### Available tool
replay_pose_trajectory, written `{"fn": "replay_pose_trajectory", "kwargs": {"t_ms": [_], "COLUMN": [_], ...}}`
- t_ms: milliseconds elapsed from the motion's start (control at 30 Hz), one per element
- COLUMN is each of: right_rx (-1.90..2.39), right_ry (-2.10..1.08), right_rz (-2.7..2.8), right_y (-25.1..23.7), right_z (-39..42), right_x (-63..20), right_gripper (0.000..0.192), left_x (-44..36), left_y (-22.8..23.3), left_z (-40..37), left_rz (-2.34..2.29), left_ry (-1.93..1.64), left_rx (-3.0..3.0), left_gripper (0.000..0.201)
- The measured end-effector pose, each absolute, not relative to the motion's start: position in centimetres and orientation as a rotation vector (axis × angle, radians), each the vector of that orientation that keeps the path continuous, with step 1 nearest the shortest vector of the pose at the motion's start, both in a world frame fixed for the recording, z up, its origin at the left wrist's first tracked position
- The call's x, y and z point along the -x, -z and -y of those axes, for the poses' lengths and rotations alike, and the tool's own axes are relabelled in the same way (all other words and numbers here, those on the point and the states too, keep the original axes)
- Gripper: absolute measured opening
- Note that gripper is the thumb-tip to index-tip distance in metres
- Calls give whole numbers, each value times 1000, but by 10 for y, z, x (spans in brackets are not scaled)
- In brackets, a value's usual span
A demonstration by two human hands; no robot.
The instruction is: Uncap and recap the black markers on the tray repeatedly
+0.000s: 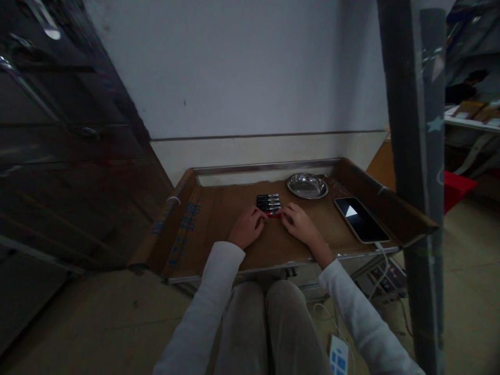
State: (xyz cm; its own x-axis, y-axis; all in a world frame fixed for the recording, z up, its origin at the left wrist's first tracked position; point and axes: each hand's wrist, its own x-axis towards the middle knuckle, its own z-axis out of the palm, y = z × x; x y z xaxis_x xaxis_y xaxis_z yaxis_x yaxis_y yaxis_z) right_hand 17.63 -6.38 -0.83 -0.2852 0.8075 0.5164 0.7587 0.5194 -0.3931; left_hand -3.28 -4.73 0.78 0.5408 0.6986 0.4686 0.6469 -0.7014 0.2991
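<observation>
Several black pens (268,201) with silvery parts lie side by side in a short row on a cardboard-lined table (219,219). At the near side of the row is a red pen (272,214), parallel to the black ones. My left hand (248,226) has its fingers closed at the red pen's left end. Its right end is between the closed fingers of my right hand (299,224). Both hands rest low over the cardboard, and the fingertips partly cover the pen's ends.
A round metal dish (308,186) stands behind my right hand. A phone (361,220) with a white cable lies at the right. Raised cardboard flaps (386,200) edge the table's sides. A wrapped grey post (424,156) rises at the right; a power strip (339,355) is on the floor.
</observation>
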Motion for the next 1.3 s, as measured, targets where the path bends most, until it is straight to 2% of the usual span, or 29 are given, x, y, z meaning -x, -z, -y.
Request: {"fn": "replay_pose_trajectory", "kwargs": {"t_ms": [133, 333, 700, 800, 1300], "right_rx": [1351, 1350, 1400, 1389, 1288], "right_ry": [9, -15, 60, 61, 109], "right_rz": [2130, 2120, 2159, 2152, 1950], "right_y": [8, 7, 6, 7, -9], "right_z": [65, 68, 72, 72, 37], "right_x": [-176, -174, -175, -176, -158], "right_gripper": [23, 16, 22, 18, 23], "left_x": [32, 31, 20, 23, 22], "left_y": [-4, -4, -10, -7, -7], "left_z": [47, 49, 11, 8, 14], "left_rz": [-1220, -1219, -1249, -1198, -1104], "left_ry": [-786, -716, -1157, -1240, -1213], "left_rx": [-2747, -2774, -2658, -2577, -2541], "left_gripper": [12, 9, 11, 10, 15]}}
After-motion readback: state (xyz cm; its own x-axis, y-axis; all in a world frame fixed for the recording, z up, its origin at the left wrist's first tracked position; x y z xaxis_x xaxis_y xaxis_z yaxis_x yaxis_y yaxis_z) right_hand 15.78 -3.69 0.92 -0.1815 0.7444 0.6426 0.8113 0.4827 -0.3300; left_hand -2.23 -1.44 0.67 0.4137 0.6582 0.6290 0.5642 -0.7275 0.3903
